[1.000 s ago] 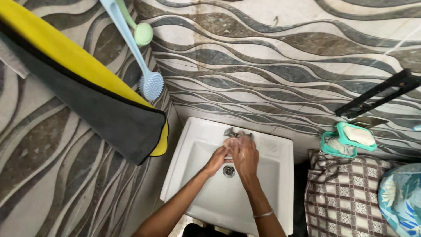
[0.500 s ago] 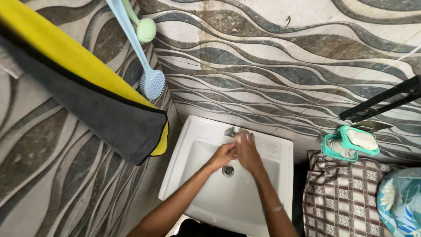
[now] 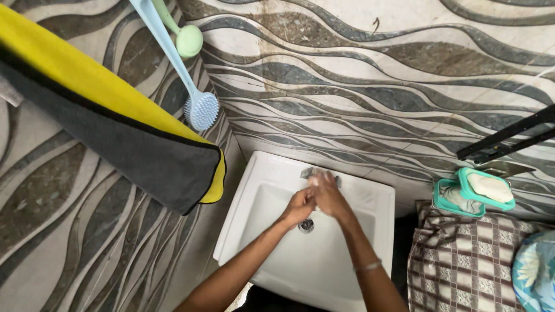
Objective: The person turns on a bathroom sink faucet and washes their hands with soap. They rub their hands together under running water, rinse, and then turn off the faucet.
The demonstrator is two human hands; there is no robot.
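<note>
A: What is closest to us?

B: Two bare arms reach over the white square sink (image 3: 370,196). The left hand (image 3: 299,207) and the right hand (image 3: 329,195) press together above the round metal drain (image 3: 306,225), fingers curled around each other. I cannot tell if they hold anything.

A: And farther away?

B: A small metal tap (image 3: 307,172) sits just past the hands. A green soap dish (image 3: 484,189) is off to the right. A yellow and grey towel (image 3: 115,133) and a blue long-handled brush (image 3: 199,110) hang on the wavy wall.

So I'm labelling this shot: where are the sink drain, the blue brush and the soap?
sink drain (image 3: 306,225), head view, on its metal ring.
blue brush (image 3: 201,111), head view, on its bristle head.
soap (image 3: 489,187), head view, on the bar's top.
</note>
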